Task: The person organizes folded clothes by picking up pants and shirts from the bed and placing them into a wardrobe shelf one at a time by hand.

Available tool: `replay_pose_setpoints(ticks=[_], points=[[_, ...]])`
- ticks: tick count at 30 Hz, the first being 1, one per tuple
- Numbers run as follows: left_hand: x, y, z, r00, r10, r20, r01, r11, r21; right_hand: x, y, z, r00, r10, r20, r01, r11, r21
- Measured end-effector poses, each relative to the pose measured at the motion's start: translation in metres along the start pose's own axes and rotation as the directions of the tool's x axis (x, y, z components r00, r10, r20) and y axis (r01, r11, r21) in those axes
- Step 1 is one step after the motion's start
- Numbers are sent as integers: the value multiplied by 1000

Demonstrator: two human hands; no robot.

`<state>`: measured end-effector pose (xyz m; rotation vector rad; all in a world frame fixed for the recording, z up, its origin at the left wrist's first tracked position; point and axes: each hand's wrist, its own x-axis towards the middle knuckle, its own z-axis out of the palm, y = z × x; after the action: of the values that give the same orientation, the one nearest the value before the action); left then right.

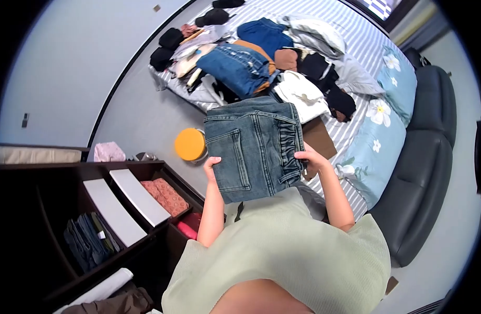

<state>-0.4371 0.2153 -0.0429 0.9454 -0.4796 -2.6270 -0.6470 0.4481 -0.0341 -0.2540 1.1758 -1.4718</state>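
Folded blue-green jeans (253,149) are held up in front of my chest, with a back pocket and a gathered elastic waistband showing. My left hand (211,166) grips their left edge, thumb on the front and the other fingers behind. On the opposite side, my right hand (312,158) clasps the waistband edge in the same way. Beyond the jeans lies a heap of clothes on the bed, with blue denim jeans (235,68), a white garment (302,96) and a dark blue garment (262,35) among them.
A dark wooden cabinet (156,166) at lower left has open compartments holding folded jeans (88,240) and red patterned cloth (164,196). A yellow-topped stool (190,144) stands near the bed. Blue floral pillows (374,152) lie along the black headboard (415,199). Black caps (213,17) sit at the far edge.
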Motion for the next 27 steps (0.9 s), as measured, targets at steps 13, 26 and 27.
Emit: replay_pose_setpoints(ticks=[13, 26, 27], points=[[-59, 130, -85, 947, 267, -178, -269, 963, 13, 104, -9, 157, 993, 40, 113, -33, 997, -63], [-140, 222, -95, 767, 537, -350, -471, 843, 261, 170, 4, 269, 947, 172, 273, -164, 985, -51], [-144, 222, -89, 755, 546, -364, -509, 837, 201, 176, 4, 272, 953, 179, 244, -167, 983, -72]])
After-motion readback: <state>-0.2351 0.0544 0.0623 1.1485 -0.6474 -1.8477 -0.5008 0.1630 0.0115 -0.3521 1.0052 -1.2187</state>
